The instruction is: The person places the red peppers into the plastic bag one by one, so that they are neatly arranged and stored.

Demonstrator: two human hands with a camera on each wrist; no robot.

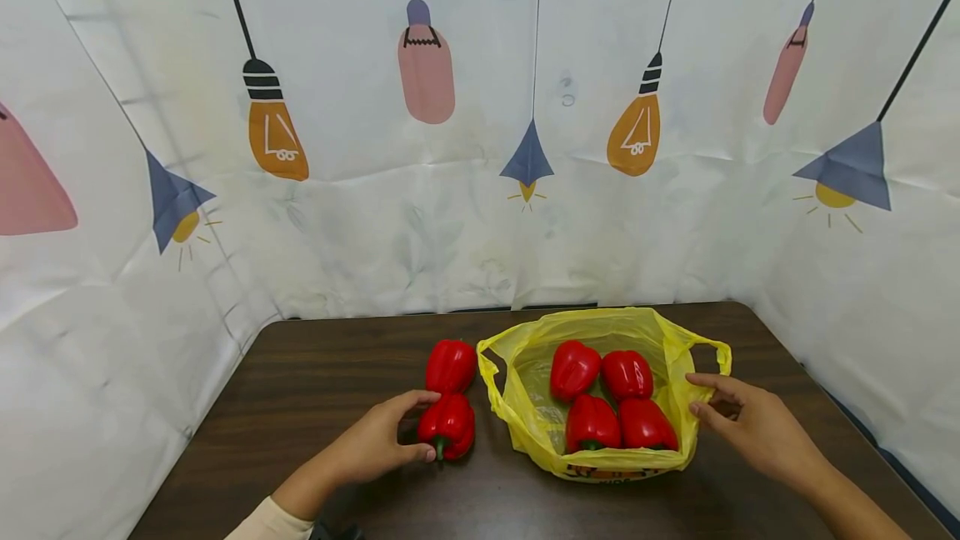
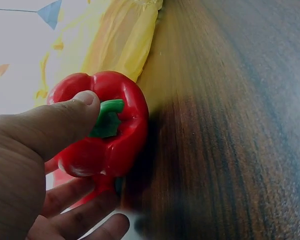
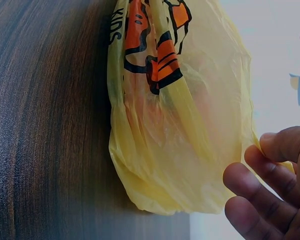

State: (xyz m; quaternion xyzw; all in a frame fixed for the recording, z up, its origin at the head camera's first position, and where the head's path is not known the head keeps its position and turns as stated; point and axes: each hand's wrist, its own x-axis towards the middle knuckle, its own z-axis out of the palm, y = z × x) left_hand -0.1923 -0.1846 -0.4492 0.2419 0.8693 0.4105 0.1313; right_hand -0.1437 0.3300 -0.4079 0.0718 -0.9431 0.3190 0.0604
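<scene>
My left hand [image 1: 382, 438] reaches round the nearer of two red bell peppers on the table, thumb by its stem and fingers at its far side. In the left wrist view this bell pepper [image 2: 132, 107] has a green stem, and the thumb lies over its top. Just behind it and touching it is the second bell pepper [image 1: 452, 363]. My right hand [image 1: 761, 427] pinches the right rim of a yellow plastic bag [image 1: 517, 433], below its handle loop. The bag stands with its mouth wide, several red bell peppers [image 1: 592, 423] inside.
The dark wood-grain table [image 1: 315, 390] carries everything. A pale curtain [image 1: 420, 240] printed with hanging lamps stands behind and at both sides. Orange and black print [image 3: 167, 65] marks the bag's front.
</scene>
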